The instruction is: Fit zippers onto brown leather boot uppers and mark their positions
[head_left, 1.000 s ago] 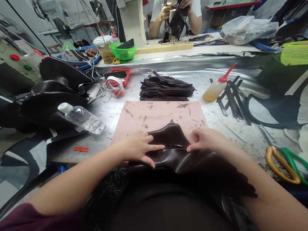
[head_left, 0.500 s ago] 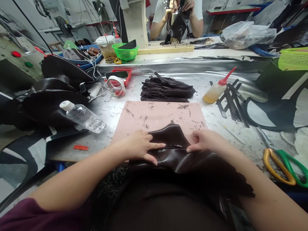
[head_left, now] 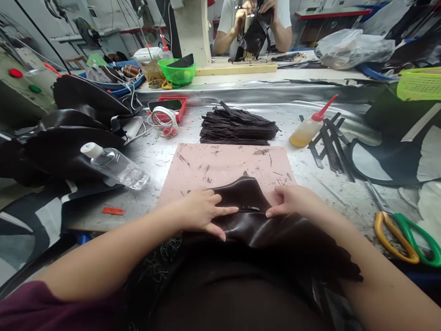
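Note:
A glossy dark brown leather piece [head_left: 251,227] lies over the front edge of a pink cutting board [head_left: 234,161] and down over my lap. A seam or fold line crosses it between my hands. My left hand [head_left: 203,211] rests on its left part, index finger and thumb stretched out apart along the seam. At the right end of the seam, my right hand [head_left: 289,202] grips the leather's edge, thumb on top and the other fingers curled, partly hidden. Beyond the board sits a stack of dark leather strips [head_left: 237,126].
Left are a clear bottle [head_left: 117,168], a red tag [head_left: 113,211] and dark leather pieces [head_left: 69,151]. To the right lie a glue bottle [head_left: 306,130], loose strips [head_left: 330,147] and scissors [head_left: 396,234]. Across the bench, a person [head_left: 255,27] works at a sewing machine.
The view has shifted very slightly. Both hands keep nearly the same place on the leather; my left index finger and thumb look a touch further apart.

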`<action>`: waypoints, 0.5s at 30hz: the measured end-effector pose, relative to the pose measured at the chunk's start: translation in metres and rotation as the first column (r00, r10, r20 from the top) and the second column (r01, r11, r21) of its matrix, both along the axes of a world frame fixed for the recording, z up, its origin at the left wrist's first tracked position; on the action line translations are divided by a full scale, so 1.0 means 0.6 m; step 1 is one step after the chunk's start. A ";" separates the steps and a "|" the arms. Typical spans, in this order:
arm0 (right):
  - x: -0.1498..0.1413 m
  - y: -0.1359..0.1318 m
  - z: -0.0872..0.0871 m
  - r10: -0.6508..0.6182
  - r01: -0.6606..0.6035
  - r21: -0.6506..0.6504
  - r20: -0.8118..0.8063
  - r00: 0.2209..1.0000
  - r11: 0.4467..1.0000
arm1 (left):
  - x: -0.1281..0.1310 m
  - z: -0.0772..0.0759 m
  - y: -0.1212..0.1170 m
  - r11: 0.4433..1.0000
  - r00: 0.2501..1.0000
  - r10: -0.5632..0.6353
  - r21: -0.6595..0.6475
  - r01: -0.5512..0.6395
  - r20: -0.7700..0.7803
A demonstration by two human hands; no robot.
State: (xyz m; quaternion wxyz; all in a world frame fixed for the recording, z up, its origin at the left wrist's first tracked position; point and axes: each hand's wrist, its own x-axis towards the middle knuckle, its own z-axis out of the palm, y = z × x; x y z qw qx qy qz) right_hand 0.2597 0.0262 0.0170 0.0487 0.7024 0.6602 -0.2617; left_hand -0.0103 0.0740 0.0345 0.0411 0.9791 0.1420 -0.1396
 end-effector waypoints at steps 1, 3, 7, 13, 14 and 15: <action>0.000 0.000 -0.001 -0.004 0.004 0.002 0.002 1.000 1.000 | -0.009 0.002 0.002 1.000 1.000 0.001 -0.008 -0.001 0.013; 0.001 0.001 -0.001 -0.002 0.002 0.000 0.008 1.000 1.000 | -0.029 0.005 0.005 1.000 0.999 0.017 -0.022 -0.016 0.038; 0.000 0.004 0.000 0.017 -0.017 -0.011 0.014 1.000 1.000 | -0.030 0.007 0.003 0.999 0.998 0.053 0.002 -0.053 0.031; 0.000 0.001 0.001 0.023 -0.023 -0.006 0.000 1.000 1.000 | -0.010 0.007 -0.005 0.996 0.997 0.078 0.046 -0.079 0.003; 0.001 0.000 0.001 0.022 -0.022 -0.001 0.004 1.000 1.000 | -0.021 0.007 -0.005 0.997 0.997 0.073 0.032 -0.074 0.026; 0.001 0.000 0.000 0.022 -0.022 0.003 0.006 1.000 1.000 | -0.035 0.008 -0.005 0.998 0.996 0.067 0.012 -0.068 0.053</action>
